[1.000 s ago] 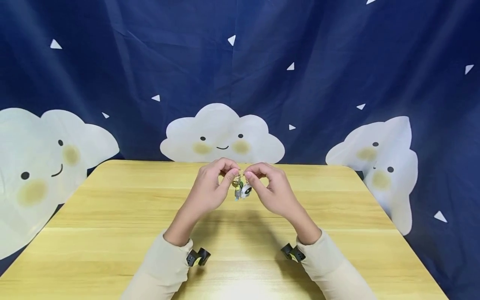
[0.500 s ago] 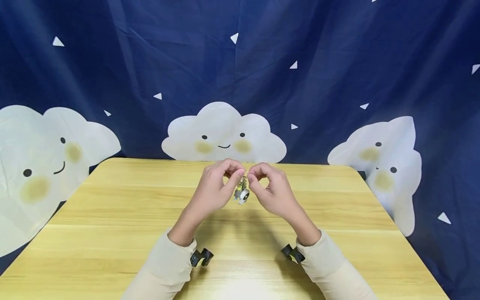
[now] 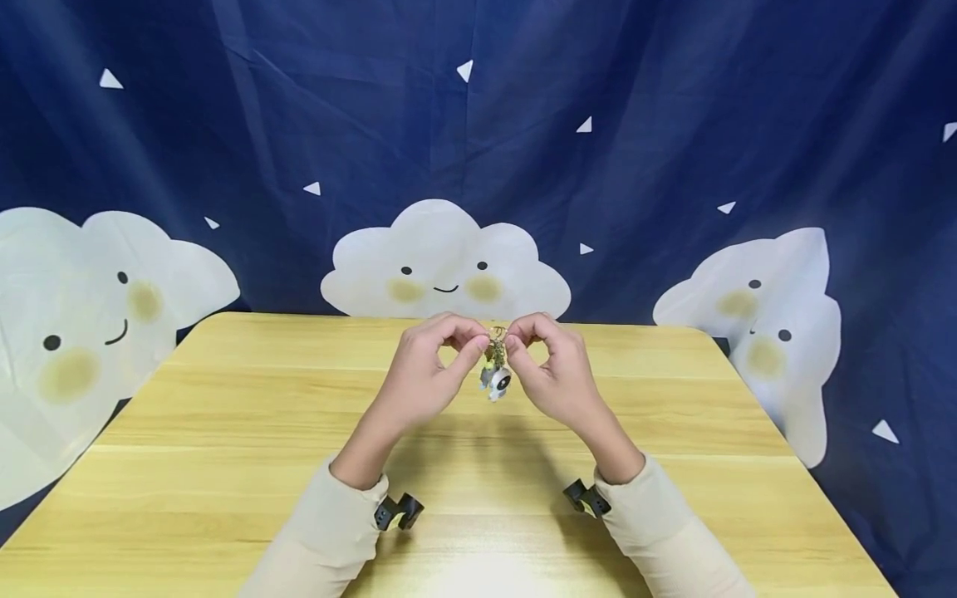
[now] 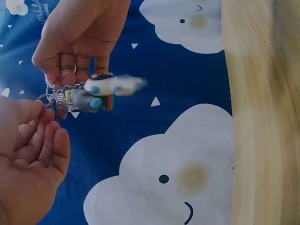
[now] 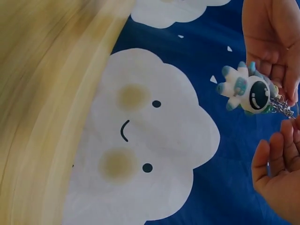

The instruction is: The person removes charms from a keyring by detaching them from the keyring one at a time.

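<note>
A keychain (image 3: 495,374) hangs between my two hands above the table. Its metal ring (image 4: 47,97) and short chains (image 5: 282,107) carry a white figure (image 5: 248,89) with a dark visor and blue-tipped limbs. Beside that hangs a grey figure (image 4: 84,100) with blue ends, plus a small green and red piece (image 4: 109,102). The thumb and fingertips of my left hand (image 3: 429,370) pinch the ring from the left. On the other side my right hand (image 3: 557,370) pinches the ring with thumb and forefinger. Fingertips cover part of the ring.
A light wooden table (image 3: 224,432) lies beneath both hands, its far edge just past them. Behind it hangs a dark blue curtain (image 3: 374,124) printed with smiling white clouds. A small black camera sits on each wrist, the left camera (image 3: 399,512) and the right camera (image 3: 586,498).
The keychain has shifted slightly right and its figures have swung and turned. My right hand has moved a little right and up, and the ring shows more between the fingertips.
</note>
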The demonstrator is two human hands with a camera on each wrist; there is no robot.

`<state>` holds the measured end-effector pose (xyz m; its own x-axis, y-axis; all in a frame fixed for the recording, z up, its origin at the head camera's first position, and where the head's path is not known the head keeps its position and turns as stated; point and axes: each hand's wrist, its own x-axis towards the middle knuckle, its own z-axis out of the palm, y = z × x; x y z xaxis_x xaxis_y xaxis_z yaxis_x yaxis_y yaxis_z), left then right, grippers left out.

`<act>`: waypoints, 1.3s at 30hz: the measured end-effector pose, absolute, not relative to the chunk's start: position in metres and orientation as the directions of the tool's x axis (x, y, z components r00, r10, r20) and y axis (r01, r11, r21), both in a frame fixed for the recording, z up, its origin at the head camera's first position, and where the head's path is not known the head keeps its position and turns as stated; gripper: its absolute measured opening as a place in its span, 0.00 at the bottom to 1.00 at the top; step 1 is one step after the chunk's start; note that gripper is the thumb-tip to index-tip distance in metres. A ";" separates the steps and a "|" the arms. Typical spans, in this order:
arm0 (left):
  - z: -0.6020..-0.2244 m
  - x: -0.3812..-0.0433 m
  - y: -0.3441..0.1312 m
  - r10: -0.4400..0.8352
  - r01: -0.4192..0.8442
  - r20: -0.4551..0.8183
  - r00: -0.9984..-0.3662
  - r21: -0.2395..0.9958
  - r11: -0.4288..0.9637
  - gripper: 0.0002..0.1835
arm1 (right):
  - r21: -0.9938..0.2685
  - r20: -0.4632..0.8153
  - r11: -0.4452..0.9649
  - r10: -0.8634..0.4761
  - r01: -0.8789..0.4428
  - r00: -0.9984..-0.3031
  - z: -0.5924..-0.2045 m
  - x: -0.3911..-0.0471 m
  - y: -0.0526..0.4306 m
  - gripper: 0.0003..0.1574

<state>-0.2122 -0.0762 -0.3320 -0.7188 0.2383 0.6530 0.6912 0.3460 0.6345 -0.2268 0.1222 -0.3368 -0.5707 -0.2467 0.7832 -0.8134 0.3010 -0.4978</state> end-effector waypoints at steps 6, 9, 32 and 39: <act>-0.327 -0.210 -0.079 0.220 0.662 0.627 -0.748 0.678 0.318 0.05 | -0.505 0.778 0.287 -0.257 -0.814 -0.573 -0.339 -0.227 0.121 0.05; -0.325 -0.209 -0.080 0.216 0.652 0.616 -0.757 0.694 0.305 0.06 | -0.543 0.748 0.275 -0.271 -0.794 -0.606 -0.340 -0.227 0.121 0.06; -0.322 -0.208 -0.080 0.201 0.643 0.613 -0.764 0.697 0.318 0.05 | -0.520 0.757 0.243 -0.314 -0.819 -0.573 -0.340 -0.225 0.115 0.03; -0.326 -0.211 -0.081 0.182 0.761 0.769 -0.613 0.511 0.400 0.04 | -0.436 0.788 0.272 -0.345 -0.858 -0.510 -0.339 -0.225 0.115 0.04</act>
<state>-0.2113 -0.0807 -0.3260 -0.6125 0.1820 0.7692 0.7607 0.4002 0.5110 -0.2247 0.1146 -0.3385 -0.5095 -0.3451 0.7882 -0.8581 0.2720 -0.4356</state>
